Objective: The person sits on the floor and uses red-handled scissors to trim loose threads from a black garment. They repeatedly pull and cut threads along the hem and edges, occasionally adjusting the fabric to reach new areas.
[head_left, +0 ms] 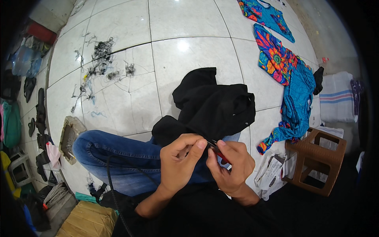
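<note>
A black cloth garment (213,103) lies bunched over my lap and the tiled floor in front of me. My left hand (178,162) is closed, thumb and forefinger pinching an edge of it. Close beside, my right hand (233,166) is wrapped round small red-handled thread snips (224,159). Their thin metal blades point at the pinched edge, near my left fingertips. Whether the blades touch cloth or a thread is too small to tell. My legs in blue jeans (118,156) are folded under the work.
Loose black thread scraps (103,53) litter the floor at far left. Brightly flowered blue garments (296,89) lie at the right, above a brown plastic stool (316,162) and crumpled white bags (272,173). A tray-like container (71,138) sits by my left knee; cardboard (89,219) is at lower left.
</note>
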{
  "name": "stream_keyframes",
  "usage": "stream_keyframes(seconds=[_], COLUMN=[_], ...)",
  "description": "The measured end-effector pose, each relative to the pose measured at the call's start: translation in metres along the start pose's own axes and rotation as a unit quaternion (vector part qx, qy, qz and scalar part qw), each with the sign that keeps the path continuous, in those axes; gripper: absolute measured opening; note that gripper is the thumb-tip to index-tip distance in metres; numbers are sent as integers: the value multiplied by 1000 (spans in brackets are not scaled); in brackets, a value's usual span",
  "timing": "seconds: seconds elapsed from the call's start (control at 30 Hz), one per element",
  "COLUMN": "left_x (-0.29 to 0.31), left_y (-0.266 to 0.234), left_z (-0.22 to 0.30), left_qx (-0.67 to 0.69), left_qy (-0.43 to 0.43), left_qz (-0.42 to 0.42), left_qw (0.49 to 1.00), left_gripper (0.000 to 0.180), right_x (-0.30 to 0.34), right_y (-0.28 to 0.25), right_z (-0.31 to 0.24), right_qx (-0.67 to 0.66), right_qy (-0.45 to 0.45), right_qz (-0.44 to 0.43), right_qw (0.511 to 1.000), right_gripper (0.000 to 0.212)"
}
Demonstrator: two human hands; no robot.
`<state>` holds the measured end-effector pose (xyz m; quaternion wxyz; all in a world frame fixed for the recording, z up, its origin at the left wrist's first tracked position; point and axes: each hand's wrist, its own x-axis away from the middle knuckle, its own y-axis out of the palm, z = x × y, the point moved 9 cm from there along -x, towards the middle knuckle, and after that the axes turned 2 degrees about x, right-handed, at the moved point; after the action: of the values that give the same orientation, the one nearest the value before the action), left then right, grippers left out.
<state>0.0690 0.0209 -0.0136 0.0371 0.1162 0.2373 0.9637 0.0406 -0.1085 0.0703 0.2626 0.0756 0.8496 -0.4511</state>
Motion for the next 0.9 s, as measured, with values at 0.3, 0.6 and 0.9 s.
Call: stream_keyframes(seconds=[0.3, 0.6, 0.9], left_x=[0, 0, 1], left_y=[-1, -2, -2], left_z=[-4, -2, 6], left_qx=[6, 2, -65], left_qy=[-11, -2, 40], left_qz=[-3, 6, 2], left_qw=[1000, 1000, 997], left_gripper=[12, 11, 9], right_x=[27, -6, -12], right_y=[45, -6, -7], right_z=[46, 18, 12], right_qx=[-597, -162, -127], right_qy=[458, 188, 150], right_qz=[-111, -50, -44], right_qw=[649, 967, 979], right_gripper=[34, 34, 34])
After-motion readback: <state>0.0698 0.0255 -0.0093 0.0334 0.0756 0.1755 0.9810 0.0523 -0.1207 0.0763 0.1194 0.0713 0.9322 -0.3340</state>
